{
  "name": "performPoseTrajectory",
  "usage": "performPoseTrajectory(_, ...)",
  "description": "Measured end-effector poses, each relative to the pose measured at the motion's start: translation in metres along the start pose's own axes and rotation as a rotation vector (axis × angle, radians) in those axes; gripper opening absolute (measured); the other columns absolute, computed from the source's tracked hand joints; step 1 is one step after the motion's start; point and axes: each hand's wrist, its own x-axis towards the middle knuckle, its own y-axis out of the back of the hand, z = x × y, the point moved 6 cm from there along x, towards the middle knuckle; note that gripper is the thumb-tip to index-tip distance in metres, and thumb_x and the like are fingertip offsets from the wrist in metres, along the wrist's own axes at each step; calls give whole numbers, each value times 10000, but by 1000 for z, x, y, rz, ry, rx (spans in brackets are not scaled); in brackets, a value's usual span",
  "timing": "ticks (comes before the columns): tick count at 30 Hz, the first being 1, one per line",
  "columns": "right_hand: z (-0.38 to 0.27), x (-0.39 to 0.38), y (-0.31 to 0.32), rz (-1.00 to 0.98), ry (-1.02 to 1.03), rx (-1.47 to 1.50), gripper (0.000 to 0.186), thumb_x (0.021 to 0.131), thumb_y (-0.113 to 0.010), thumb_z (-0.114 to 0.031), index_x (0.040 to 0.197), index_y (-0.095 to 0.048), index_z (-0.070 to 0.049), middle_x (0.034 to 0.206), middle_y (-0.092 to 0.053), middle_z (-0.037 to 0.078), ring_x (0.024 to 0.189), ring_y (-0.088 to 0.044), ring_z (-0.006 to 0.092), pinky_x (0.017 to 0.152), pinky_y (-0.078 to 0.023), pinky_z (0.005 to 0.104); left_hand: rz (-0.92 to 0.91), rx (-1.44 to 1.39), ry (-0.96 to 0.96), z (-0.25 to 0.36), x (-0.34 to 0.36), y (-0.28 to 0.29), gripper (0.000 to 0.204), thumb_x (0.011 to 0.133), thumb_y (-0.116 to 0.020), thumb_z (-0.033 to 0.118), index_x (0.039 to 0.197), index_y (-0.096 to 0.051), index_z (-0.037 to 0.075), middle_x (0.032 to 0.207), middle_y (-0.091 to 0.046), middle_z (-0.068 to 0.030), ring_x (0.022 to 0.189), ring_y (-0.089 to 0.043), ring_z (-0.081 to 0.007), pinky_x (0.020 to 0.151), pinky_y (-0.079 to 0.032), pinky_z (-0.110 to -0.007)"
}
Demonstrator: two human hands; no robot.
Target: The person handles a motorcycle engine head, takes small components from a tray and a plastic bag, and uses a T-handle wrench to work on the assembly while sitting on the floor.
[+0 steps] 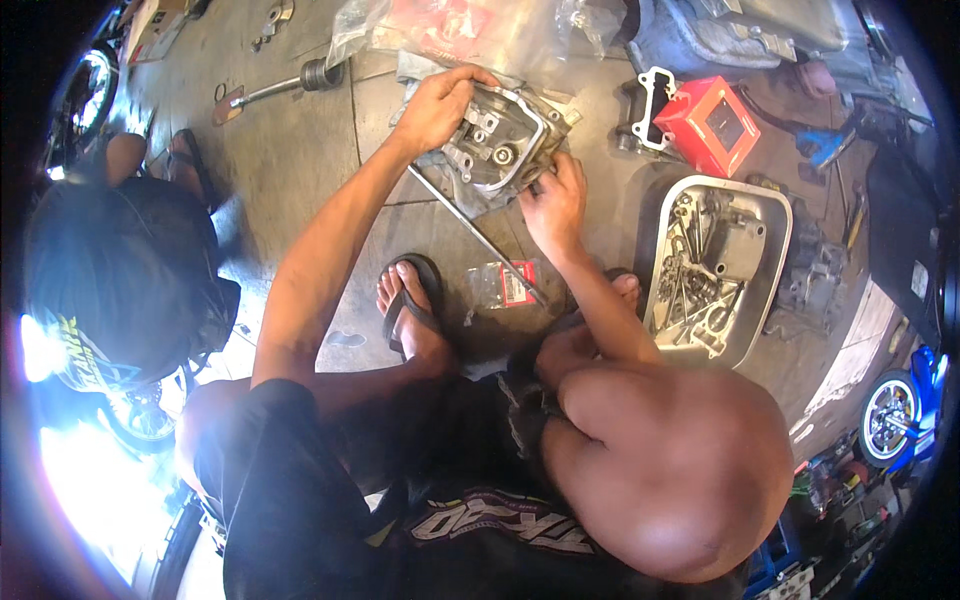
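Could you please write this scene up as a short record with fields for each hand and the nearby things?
Left hand: holds the upper left side of a metal engine part
Right hand: at the part's lower right edge, grip partly hidden
On floor: long metal rod, between part and feet
Right side: metal tray of loose metal parts; red box beyond it
Far side: clear plastic bag

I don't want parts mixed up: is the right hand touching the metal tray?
Apart: the head view shows floor between the right hand and the metal tray.
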Motion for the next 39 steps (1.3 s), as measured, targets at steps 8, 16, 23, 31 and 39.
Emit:
performPoseTrajectory(8,-9,7,8,4,90,-71,370,648,-835,-178,959,-695,-36,1077,-606,109,1041,-558,309,848,-429,450,7,1,33,3,-2,2,356,959,-380,128,1118,-688,46,990,-702,-93,933,-628,-173,895,-487,-325)
performPoseTrajectory(16,0,8,-4,0,63,-108,407,643,-846,-177,1007,-693,-78,1052,-604,68,1012,-556,288,837,-414,438,-6,-8,-18,3,0,0,357,950,-368,93,1122,-675,32,996,-703,-107,945,-635,-181,905,-485,-327)
performPoseTrajectory(23,-10,8,-2,-1,37,-145,373,634,-841,-143,970,-706,-51,1134,-592,110,1078,-538,307,872,-402,449,-15,13,-21,3,0,2,354,956,-368,96,1115,-678,33,938,-685,-84,876,-615,-162,856,-491,-312)
performPoseTrajectory(31,-3,-1,-12,-9,-25,-263,365,608,-846,-136,920,-702,-11,1160,-586,143,1111,-520,332,884,-391,478,17,69,-80,2,4,2,335,940,-406,128,1104,-691,62,841,-668,-109,769,-603,-177,769,-490,-346)
performPoseTrajectory(39,-2,7,4,-43,-27,-232,362,625,-845,-139,945,-699,-54,1124,-582,113,1079,-518,310,874,-382,466,40,81,-31,5,3,0,336,934,-410,126,1096,-695,51,791,-650,-125,712,-594,-189,729,-490,-351)
